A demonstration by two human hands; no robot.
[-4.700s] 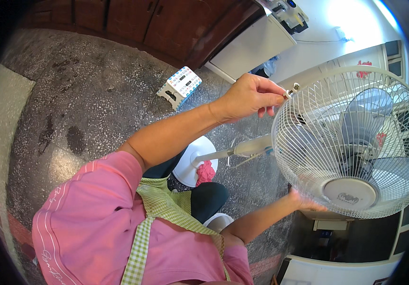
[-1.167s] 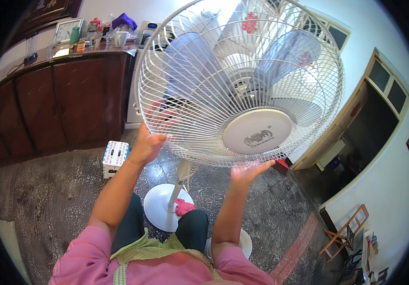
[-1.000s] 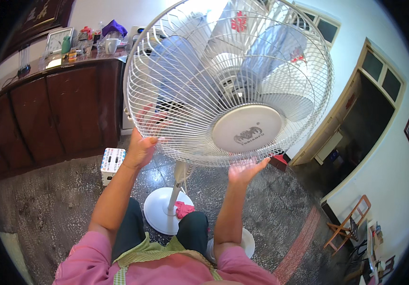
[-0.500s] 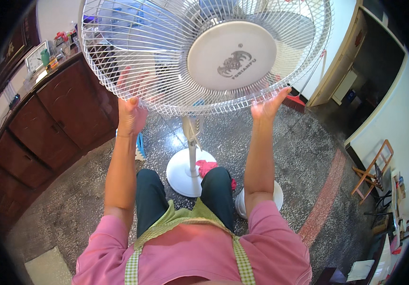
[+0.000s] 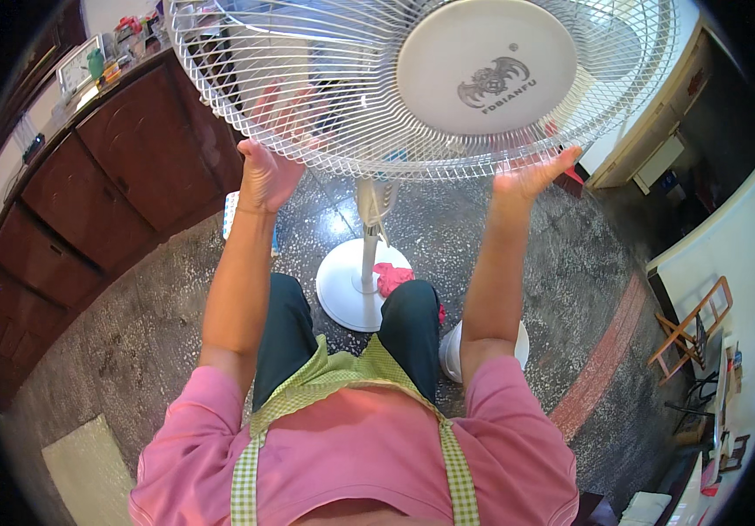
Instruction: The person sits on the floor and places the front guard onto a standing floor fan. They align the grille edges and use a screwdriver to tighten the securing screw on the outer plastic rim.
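A white wire fan guard with a round pale centre disc fills the top of the view, its upper part cut off. My left hand grips the guard's lower rim on the left, thumb at the rim and fingers showing through the wires behind it. On the right, my right hand holds the same rim from below, with its thumb pointing right and its other fingers partly hidden by the wires. Below the guard are the fan's pole and white round base. A pink cloth lies on that base.
A white bucket stands by my right knee, partly behind my forearm. Dark wooden cabinets line the left side, with small items on top. A folding wooden chair leans near the right wall. A doorway is at the upper right.
The guard, with both hands on its rim, has shifted right and slightly up in view. The fan base and floor have also shifted up a little. Both grips look the same.
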